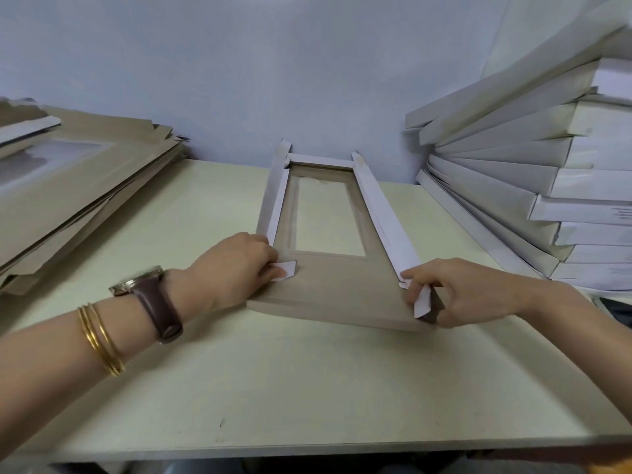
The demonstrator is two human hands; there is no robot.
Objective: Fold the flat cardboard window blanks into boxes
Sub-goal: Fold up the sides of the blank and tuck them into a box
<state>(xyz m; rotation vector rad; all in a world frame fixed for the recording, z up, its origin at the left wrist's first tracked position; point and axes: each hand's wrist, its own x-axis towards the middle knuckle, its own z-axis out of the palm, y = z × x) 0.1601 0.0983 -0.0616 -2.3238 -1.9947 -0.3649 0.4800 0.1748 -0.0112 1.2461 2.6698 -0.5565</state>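
1. The brown cardboard window blank (335,285) lies on its base in the middle of the cream-coloured table (307,388). Its long axis runs from 6 to 12 o'clock, and its far end is near the pale blue wall (273,63).
2. A clear rectangular window (330,217) sits in the base, in the half toward 12 o'clock.
3. Both long sides are folded up and show white faces: the left side wall (273,196) at 9 o'clock and the right side wall (383,213) at 3 o'clock. A short white end wall (319,161) stands between them at 12 o'clock. The 6 o'clock end of the blank lies flat.
4. The left hand (236,265) is at the blank's 8 o'clock corner. Its fingers are curled and pinch a small white left corner tab (286,268) at the near end of the left side wall.
5. The right hand (465,292) is at the 4 o'clock corner. Its thumb and fingers are curled around a white right corner tab (423,302), which stands tilted.
6. The left wrist carries a silver watch on a brown leather strap (150,295), with thin gold bangles (99,340) just behind it.
7. A pile of flat brown cardboard blanks (85,172) rests on the table at 9 to 10 o'clock.
8. A leaning stack of folded white boxes (530,172) fills the 2 to 3 o'clock side.
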